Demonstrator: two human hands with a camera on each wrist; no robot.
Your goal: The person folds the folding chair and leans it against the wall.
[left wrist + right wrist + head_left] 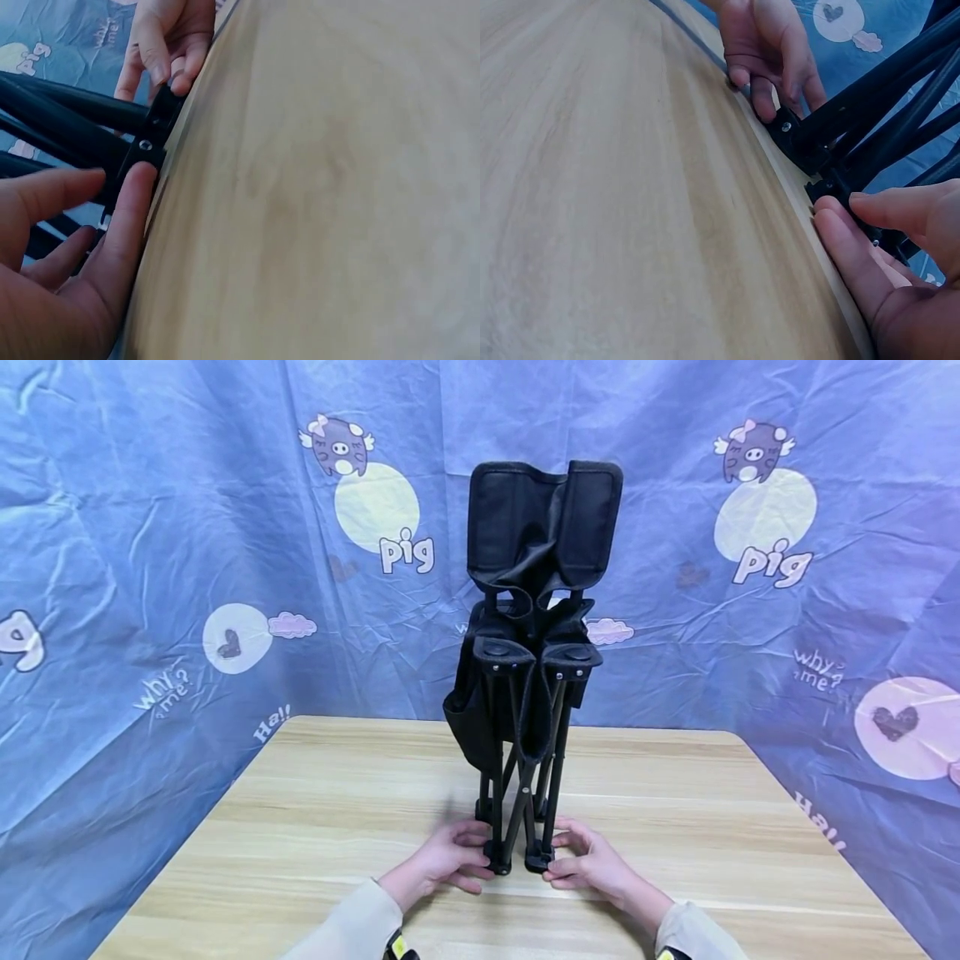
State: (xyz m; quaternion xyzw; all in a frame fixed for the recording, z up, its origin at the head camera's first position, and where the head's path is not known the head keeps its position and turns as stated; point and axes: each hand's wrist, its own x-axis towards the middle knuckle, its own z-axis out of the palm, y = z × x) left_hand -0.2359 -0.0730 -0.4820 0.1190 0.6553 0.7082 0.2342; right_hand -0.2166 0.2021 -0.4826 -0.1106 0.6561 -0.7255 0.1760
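A folded black camping chair (525, 710) stands upright on the wooden table (337, 777), its dark fabric bunched between the folded frame tubes. My left hand (450, 858) is at the chair's near left foot (497, 858), fingers mostly straight, with a fingertip touching it. At the near right foot (540, 858), the fingers and thumb of my right hand (596, 864) rest against the plastic. Up close, the left wrist view shows a screw in the foot (144, 146) and dark tubes. In the right wrist view, my thumb and fingertips touch the foot (829, 187).
A blue cloth backdrop (187, 527) with pig pictures and lettering hangs behind and beside the table. A fabric pouch (468, 722) hangs from the chair's left side. Its back panels (510, 527) rise high above the tabletop.
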